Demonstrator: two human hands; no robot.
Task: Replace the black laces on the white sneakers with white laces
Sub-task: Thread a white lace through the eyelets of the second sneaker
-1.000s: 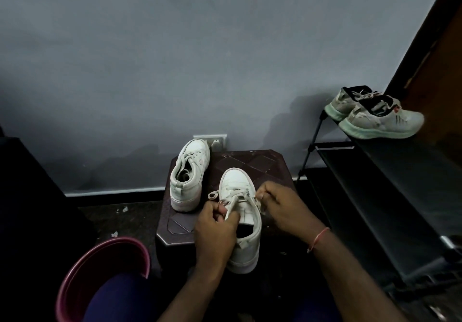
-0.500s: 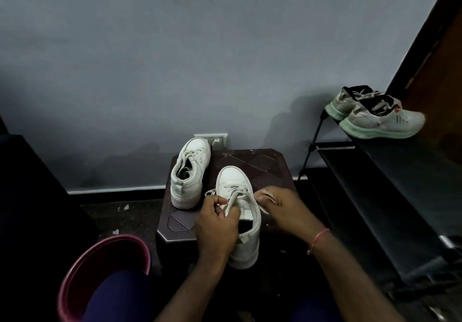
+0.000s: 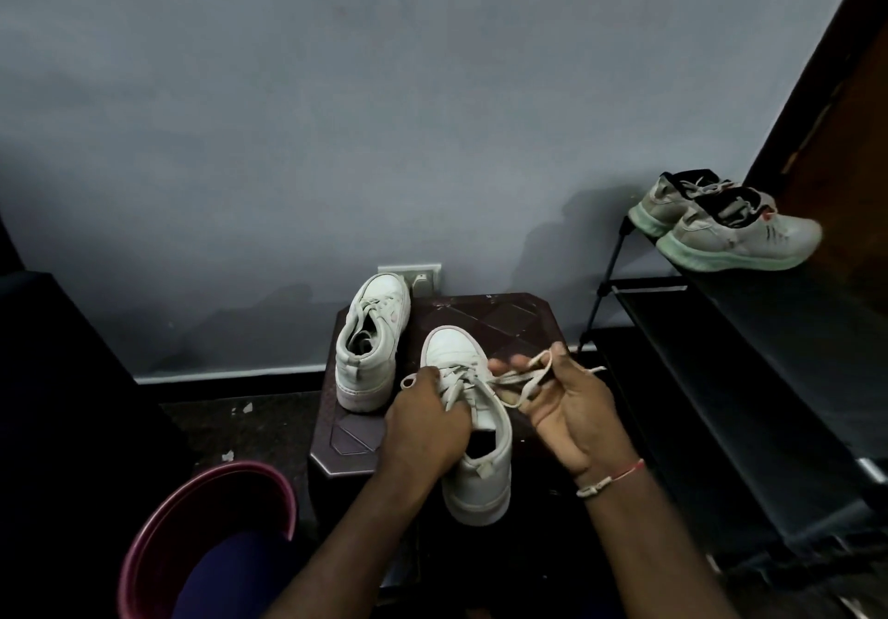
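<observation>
Two white sneakers stand on a dark brown stool (image 3: 485, 318). The near sneaker (image 3: 473, 426) points away from me and carries a white lace (image 3: 521, 380). My left hand (image 3: 425, 419) pinches the lace on the shoe's left side, with a small loop sticking out past the fingers. To the right of the shoe, my right hand (image 3: 564, 407) is turned palm up and holds a loop of the same lace, its free end trailing to the right. The far sneaker (image 3: 370, 340) sits at the stool's back left, laced in white. No black lace is in sight.
A maroon bucket (image 3: 202, 517) stands at the lower left beside my knee. A black shoe rack (image 3: 749, 354) fills the right side, with a pair of grey-green running shoes (image 3: 730, 229) on its top shelf. A wall socket (image 3: 423, 277) sits behind the stool.
My right hand has swung out to the right and turned palm up, drawing a loop of the white lace away from the shoe. My left hand stays on the lace.
</observation>
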